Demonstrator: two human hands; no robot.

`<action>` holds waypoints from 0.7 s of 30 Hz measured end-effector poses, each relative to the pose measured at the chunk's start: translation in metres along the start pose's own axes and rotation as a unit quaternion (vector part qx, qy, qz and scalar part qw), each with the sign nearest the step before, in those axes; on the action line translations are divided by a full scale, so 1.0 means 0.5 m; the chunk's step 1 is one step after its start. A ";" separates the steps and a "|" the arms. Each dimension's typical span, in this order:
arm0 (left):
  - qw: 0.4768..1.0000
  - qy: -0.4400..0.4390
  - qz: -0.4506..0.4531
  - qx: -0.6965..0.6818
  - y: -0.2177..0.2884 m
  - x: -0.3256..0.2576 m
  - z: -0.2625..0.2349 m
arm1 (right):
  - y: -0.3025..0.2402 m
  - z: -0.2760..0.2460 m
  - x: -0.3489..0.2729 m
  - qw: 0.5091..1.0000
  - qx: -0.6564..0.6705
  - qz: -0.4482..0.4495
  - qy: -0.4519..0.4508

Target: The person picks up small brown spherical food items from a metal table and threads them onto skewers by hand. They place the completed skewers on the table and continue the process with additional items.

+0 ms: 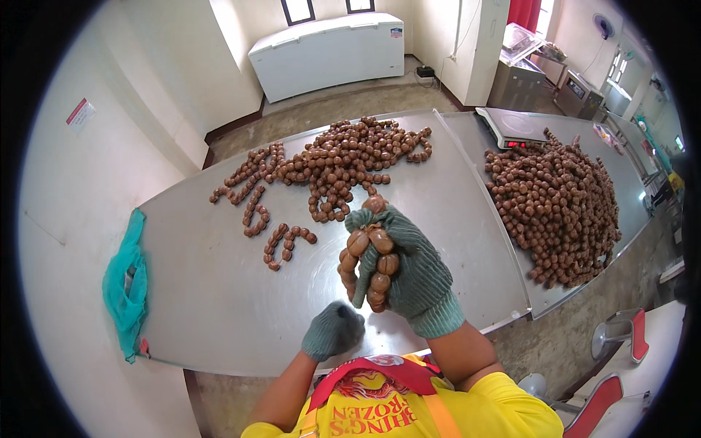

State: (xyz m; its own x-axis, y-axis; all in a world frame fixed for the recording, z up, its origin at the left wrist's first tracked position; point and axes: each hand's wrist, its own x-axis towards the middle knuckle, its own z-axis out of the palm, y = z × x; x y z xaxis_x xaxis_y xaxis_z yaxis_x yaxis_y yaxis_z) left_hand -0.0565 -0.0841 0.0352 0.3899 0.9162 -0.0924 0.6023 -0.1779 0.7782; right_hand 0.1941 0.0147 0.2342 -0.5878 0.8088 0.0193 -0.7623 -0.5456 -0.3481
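My right hand (412, 266), in a grey-green knit glove, is raised over the metal table (212, 292). Its fingers are closed on a string of round brown sausage links (380, 281), which hangs in two short strands below the grip, with one link poking out above. Lower and to the left, my left hand (334, 332) wears the same kind of glove and is curled closed near the table's front edge. What it holds, if anything, is hidden. Beyond my hands lies a heap of linked sausages (343, 157), with a short separate string (285, 242) nearer to me.
A second, larger sausage heap (555, 212) covers much of the right table, beside a scale (518, 124). A teal plastic bag (125, 288) hangs at the left table edge. A white chest freezer (328, 58) stands behind; red-seated stools (635, 336) are at lower right.
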 end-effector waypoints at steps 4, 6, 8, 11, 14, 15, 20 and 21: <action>0.833 0.094 -0.120 -0.532 0.018 -0.053 -0.061 | -0.031 -0.033 0.041 0.985 0.108 0.124 -0.049; 0.921 0.137 -0.077 -0.356 0.102 -0.019 -0.139 | 0.009 0.002 0.042 0.996 0.053 0.059 -0.042; 0.973 0.211 -0.061 -0.065 0.218 0.036 -0.205 | 0.052 0.027 0.043 0.996 -0.067 -0.053 -0.002; 0.929 0.345 0.051 0.127 0.309 0.137 -0.230 | 0.145 -0.067 0.084 0.957 -0.202 -0.160 0.135; 0.937 0.309 0.069 0.151 0.315 0.149 -0.262 | 0.198 -0.114 0.119 0.872 -0.353 -0.250 0.230; 0.941 0.267 0.051 0.202 0.353 0.149 -0.281 | 0.191 -0.114 0.120 0.826 -0.421 -0.276 0.254; 0.909 0.207 0.101 0.346 0.306 0.153 -0.254 | 0.072 -0.006 0.054 0.581 -0.734 -0.292 0.196; 0.908 0.213 0.120 0.339 0.252 0.160 -0.230 | 0.057 0.006 0.050 0.617 -0.715 -0.295 0.144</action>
State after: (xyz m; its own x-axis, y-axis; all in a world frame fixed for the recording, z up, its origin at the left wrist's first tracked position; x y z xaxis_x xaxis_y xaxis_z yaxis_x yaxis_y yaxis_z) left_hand -0.0295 0.0079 0.1973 0.3488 0.8522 0.3900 0.8828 -0.4385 0.1686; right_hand 0.1567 0.0187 0.2276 -0.0915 0.8921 0.4424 0.3188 0.4471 -0.8357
